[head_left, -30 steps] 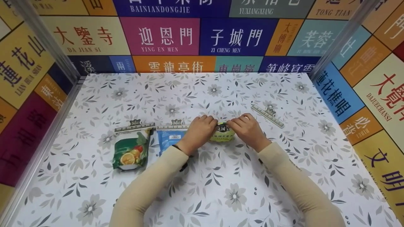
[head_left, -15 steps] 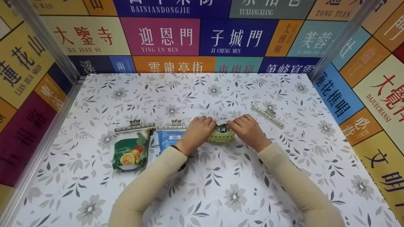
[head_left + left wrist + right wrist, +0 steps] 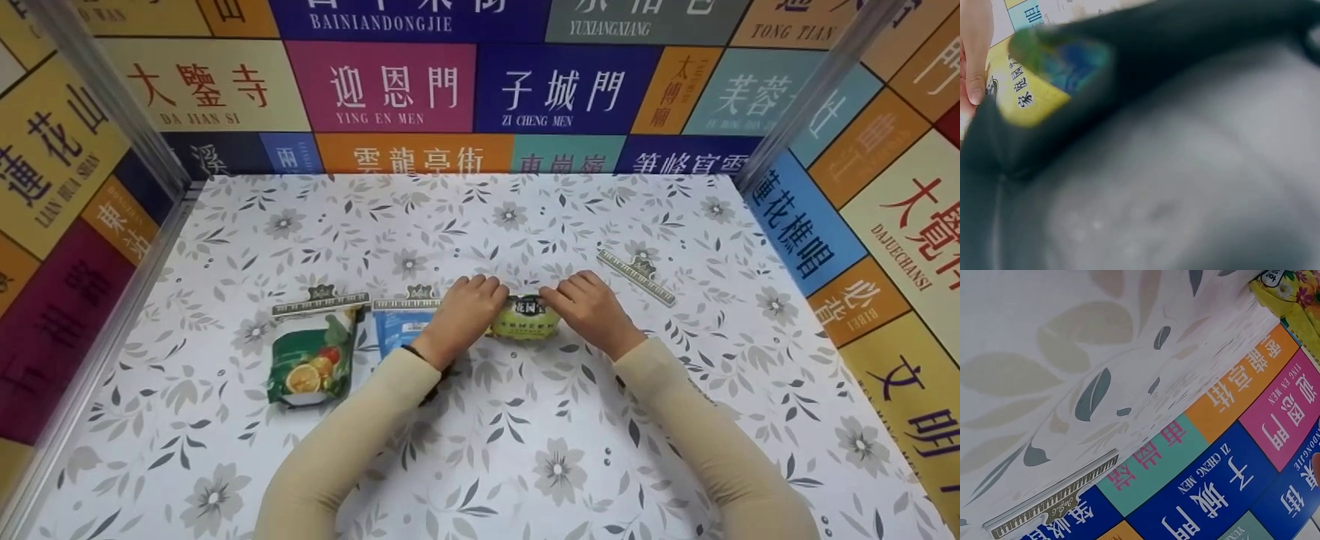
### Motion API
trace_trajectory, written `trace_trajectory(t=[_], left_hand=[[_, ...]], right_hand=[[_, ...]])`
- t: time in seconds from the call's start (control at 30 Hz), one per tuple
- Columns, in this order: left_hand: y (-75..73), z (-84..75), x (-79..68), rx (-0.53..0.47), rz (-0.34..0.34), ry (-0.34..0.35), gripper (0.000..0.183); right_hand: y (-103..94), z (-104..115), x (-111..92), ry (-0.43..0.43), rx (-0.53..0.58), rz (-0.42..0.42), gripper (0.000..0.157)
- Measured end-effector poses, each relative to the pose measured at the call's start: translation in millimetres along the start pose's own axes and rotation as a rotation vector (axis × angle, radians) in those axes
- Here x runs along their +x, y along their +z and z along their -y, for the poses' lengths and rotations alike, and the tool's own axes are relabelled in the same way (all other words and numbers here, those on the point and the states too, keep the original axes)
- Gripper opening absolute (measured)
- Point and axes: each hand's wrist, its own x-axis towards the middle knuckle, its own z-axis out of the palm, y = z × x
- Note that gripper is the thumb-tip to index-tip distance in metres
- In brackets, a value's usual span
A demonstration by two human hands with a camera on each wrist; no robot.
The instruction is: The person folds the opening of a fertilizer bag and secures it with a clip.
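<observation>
A yellow-green packet (image 3: 525, 322) with black lettering stands near the middle of the table, its top edge between the two hands in the head view. My left hand (image 3: 465, 315) pinches its upper left corner with curled fingers. At the upper right corner, my right hand (image 3: 591, 311) pinches it the same way. The packet's yellow face (image 3: 1030, 107) shows at the upper left of the left wrist view, where a blurred dark and grey shape hides most else. Its flower-printed side (image 3: 1297, 298) fills a corner of the right wrist view.
A loose metal bulldog clip (image 3: 637, 277) lies right of and beyond the right hand. To the left are a green fruit-printed bag (image 3: 311, 360) and a blue bag (image 3: 405, 330), partly behind the left arm, each with a clip along its top. Lettered panels (image 3: 382, 86) wall the table.
My left hand has shifted slightly left and my right hand barely moves. More of the packet's face shows between them, and its front looks flatter and wider.
</observation>
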Motion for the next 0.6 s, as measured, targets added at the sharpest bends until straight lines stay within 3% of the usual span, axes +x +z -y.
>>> trace_trajectory(t=[0.37,0.6], left_hand=[[-1.2,2.3,-1.8,-0.006,-0.01,-0.013,0.005],[-2.1,1.7,-3.7,0.008,-0.005,0.005,0.005]], right_hand=[[2.2,-1.5,-0.9,-0.029,0.005,-0.031,0.008],[2.2,-3.0,-2.7,-0.043,-0.01,-0.046,0.016]])
